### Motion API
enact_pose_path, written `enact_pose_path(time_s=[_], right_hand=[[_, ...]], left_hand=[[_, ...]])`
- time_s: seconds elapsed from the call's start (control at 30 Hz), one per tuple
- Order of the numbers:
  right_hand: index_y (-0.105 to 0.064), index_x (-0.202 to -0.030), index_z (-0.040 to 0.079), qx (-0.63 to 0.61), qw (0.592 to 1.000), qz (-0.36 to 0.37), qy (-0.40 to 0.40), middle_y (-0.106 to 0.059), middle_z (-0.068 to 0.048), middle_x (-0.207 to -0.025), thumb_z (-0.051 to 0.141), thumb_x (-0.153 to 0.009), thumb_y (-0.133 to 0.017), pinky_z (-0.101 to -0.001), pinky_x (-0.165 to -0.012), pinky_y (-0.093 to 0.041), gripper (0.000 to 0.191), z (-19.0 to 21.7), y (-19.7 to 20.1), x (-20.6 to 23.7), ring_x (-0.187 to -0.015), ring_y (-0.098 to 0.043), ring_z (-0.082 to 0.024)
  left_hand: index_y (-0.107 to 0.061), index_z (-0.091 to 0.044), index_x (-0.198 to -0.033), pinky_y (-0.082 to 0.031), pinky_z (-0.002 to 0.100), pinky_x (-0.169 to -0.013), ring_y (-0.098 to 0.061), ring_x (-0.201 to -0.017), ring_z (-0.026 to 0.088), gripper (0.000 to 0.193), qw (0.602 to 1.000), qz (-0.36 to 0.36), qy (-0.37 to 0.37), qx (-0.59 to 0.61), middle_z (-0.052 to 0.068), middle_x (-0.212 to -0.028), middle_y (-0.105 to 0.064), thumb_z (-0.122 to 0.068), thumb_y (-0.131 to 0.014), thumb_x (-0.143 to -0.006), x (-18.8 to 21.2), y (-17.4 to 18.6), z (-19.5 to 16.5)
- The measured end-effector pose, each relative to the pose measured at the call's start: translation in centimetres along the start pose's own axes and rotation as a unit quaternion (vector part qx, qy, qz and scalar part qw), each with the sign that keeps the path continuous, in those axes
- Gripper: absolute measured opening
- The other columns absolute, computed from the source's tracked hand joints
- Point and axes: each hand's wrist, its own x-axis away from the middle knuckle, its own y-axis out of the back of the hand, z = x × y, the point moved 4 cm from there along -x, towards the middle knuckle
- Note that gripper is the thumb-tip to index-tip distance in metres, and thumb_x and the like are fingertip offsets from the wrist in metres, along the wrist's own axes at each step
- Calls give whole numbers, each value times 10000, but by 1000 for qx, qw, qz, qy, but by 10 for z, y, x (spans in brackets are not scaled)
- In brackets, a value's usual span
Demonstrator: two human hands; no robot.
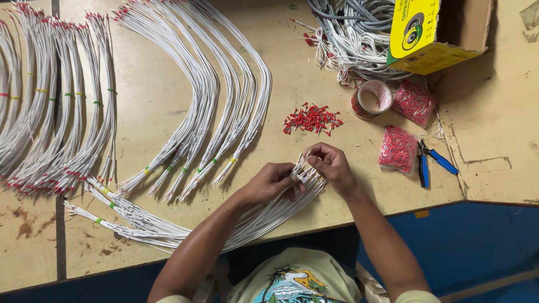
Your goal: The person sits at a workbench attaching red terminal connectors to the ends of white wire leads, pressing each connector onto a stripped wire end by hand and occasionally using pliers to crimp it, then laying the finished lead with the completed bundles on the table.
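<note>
Wires [264,216] are running diagonally from near-left up to far-right, left hand [273,182] clenching the bundle mid-length, right hand [332,163] pinching the stripped tips, with ferrules [312,119] lying just beyond, nearer the right hand.

Two hands: left hand [271,180], right hand [332,163]. Two bags of red ferrules [398,148], [414,102]. One loose ferrule pile [312,119]. One tape roll [373,99]. One blue-handled crimper [429,162]. One cardboard box [443,33]. White wire bundles [224,101]: too many to count surely.
</note>
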Motion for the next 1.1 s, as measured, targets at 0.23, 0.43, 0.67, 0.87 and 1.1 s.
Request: enact_pose_path(time_s=[0.23,0.43,0.67,0.87,1.1], right_hand=[[-669,-1133,-7,6,1000,-12,26,-677,-4,-891,136,-1016,-655,-186,-666,-481,185,-2,0,-5,-763,-578,-17],[-677,-1142,-12,-55,997,-28,36,-495,77,-731,249,-1070,-543,-162,-528,-326,301,-1,5,-1,-607,-410,20],[-659,-1086,14,58,967,-218,119,-378,102,-684,315,-1095,-524,-203,-496,-231,330,14,39,10,-579,-305,5],[-651,-1097,91,548,797,-253,10,-525,-84,-610,220,-919,-693,-408,-515,-435,224,46,80,34,-531,-557,-236],[-600,-996,103,642,753,-140,-2,-716,-104,-826,242,-961,-651,-493,-680,-517,152,48,85,21,-787,-696,-345]], left_hand=[[-668,18,-1072,-584,279,-633,-746,-714,140,326,998,-14,55,-2,84,-936,-770,-261,-501,-1067,-3,4,-3],[-692,42,-929,-587,291,-541,-724,-601,167,420,995,-53,74,33,121,-747,-743,-318,-532,-1075,-9,4,2],[-710,9,-933,-550,274,-495,-654,-518,119,422,992,-93,90,2,91,-672,-707,-357,-536,-1048,-6,0,-3],[-632,5,-922,-563,284,-524,-660,-563,111,312,996,-58,63,-31,85,-725,-730,-273,-556,-1042,-4,0,-10],[-629,2,-932,-573,276,-545,-668,-586,105,289,995,-37,55,-69,72,-758,-740,-248,-536,-1044,-6,-1,-15]])
